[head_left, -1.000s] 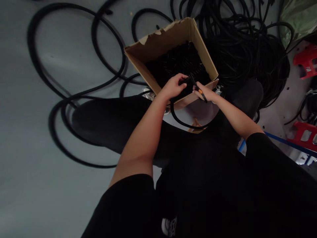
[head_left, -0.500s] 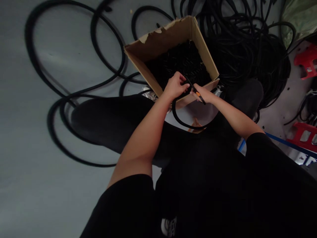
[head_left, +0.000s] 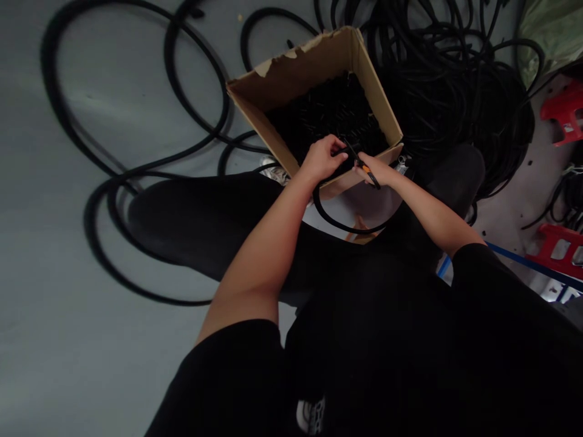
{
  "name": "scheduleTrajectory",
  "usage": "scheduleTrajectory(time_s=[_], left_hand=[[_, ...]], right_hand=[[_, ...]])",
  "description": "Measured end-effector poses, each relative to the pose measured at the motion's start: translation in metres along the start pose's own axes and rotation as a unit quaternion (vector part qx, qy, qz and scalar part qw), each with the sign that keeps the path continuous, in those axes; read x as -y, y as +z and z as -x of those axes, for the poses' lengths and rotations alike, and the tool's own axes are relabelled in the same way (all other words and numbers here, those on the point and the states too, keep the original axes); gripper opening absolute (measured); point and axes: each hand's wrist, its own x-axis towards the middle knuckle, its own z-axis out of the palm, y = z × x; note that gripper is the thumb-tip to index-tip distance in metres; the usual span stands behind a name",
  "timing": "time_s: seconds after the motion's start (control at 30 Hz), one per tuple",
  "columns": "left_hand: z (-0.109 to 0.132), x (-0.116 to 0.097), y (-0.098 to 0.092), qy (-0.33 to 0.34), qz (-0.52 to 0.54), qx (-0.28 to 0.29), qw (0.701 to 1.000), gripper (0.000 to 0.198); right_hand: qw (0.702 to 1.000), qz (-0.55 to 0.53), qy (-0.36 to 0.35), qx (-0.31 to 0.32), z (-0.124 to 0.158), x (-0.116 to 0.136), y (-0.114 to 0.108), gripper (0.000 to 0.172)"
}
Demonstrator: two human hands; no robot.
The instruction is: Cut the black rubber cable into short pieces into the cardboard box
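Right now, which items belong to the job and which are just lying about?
Job: left hand on the black cable; right hand on the orange-marked black tool; cardboard box of black pieces.

Lying about: cable heap, floor cable loops, red plastic stools, green bag.

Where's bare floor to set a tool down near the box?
Bare grey floor left of the cardboard box, inside the black hose loops; more below the left leg. Crowded: the box, full of black pieces, and the heap of black hose right of it.
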Motion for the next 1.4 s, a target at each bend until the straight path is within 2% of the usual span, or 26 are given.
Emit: scheduleTrajectory(time_s=[0.17, 0.3, 0.4, 0.53, 0.67, 0.73, 0.9, 1.03, 1.1, 1.27, 1.4], left_hand=[[0.004, -0.007, -0.001, 0.003, 0.008, -0.027, 1.000, 0.038], [0.007, -0.013, -0.007, 0.023, -0.014, -0.039, 0.999, 0.041], [0.008, -0.016, -0.010, 0.018, -0.043, -0.012, 0.999, 0.033], [0.010, -0.023, -0.012, -0.024, -0.067, 0.038, 0.997, 0.026], [0.009, -0.024, -0.015, -0.043, -0.089, 0.035, 0.994, 0.024], [0.007, -0.021, -0.016, -0.043, -0.090, 0.026, 0.995, 0.022], [0.004, -0.017, -0.014, -0.043, -0.079, 0.029, 0.995, 0.021], [0.005, -0.014, -0.012, -0.023, -0.058, 0.078, 0.995, 0.020], [0.003, -0.008, -0.013, -0.008, -0.049, 0.085, 0.995, 0.019], [-0.004, 0.006, -0.014, -0.026, -0.043, 0.029, 0.998, 0.017], [-0.008, 0.006, -0.012, -0.007, 0.010, -0.015, 1.000, 0.030]], right_hand=[[1.000, 0.011, 0.004, -0.013, 0.002, 0.002, -0.002, 0.039], [1.000, 0.013, 0.008, -0.013, 0.000, -0.001, -0.003, 0.027], [1.000, 0.008, 0.000, 0.013, -0.007, -0.009, -0.003, 0.023], [0.999, -0.020, -0.031, 0.026, -0.013, -0.015, -0.004, 0.037], [0.999, -0.019, -0.027, 0.026, -0.007, -0.007, -0.008, 0.048], [1.000, -0.008, -0.014, 0.015, -0.003, -0.002, -0.010, 0.045], [0.999, 0.028, -0.010, 0.017, -0.004, -0.003, -0.011, 0.022], [0.999, 0.041, -0.021, 0.017, -0.010, -0.010, -0.010, 0.025], [0.999, 0.045, -0.029, 0.010, -0.011, -0.011, -0.011, 0.026], [0.998, 0.048, -0.040, -0.022, -0.008, -0.007, -0.015, 0.030], [1.000, -0.001, -0.029, -0.008, -0.007, -0.011, -0.013, 0.035]])
